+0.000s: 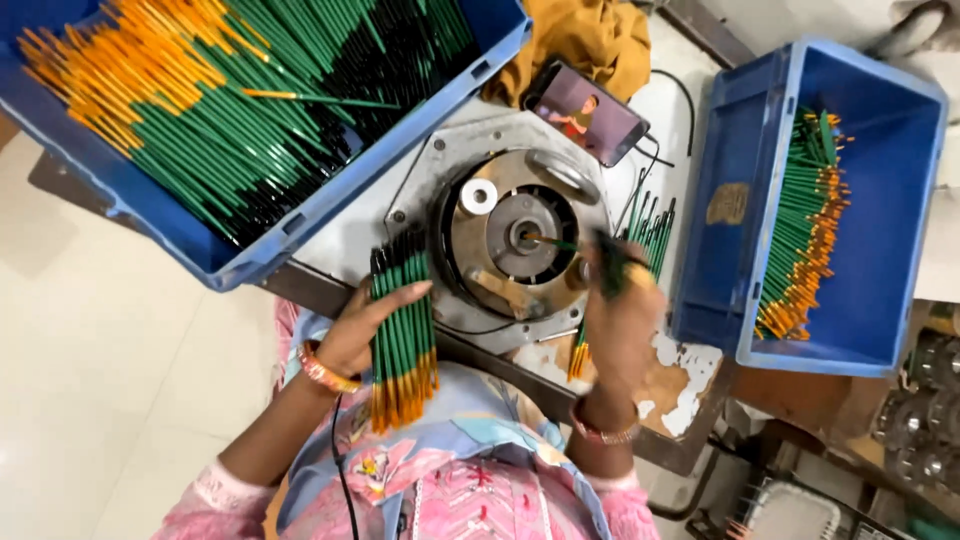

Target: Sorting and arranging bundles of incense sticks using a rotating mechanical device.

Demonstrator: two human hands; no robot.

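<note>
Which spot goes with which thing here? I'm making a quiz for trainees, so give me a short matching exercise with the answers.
Things:
1. bundle of brushes
2. phone
3. left crate
4. right crate

Descriptions:
A. nearly full of brushes
B. gripped in the left hand
C. lying beside the mustard cloth
D. brushes piled only along one wall

Pairs: 1-B, 2-C, 3-A, 4-D

Green-and-black brushes point(403, 330) with orange tips, blue crates point(840, 200), pink floral sleeves point(480, 500), mustard cloth point(590, 40).
</note>
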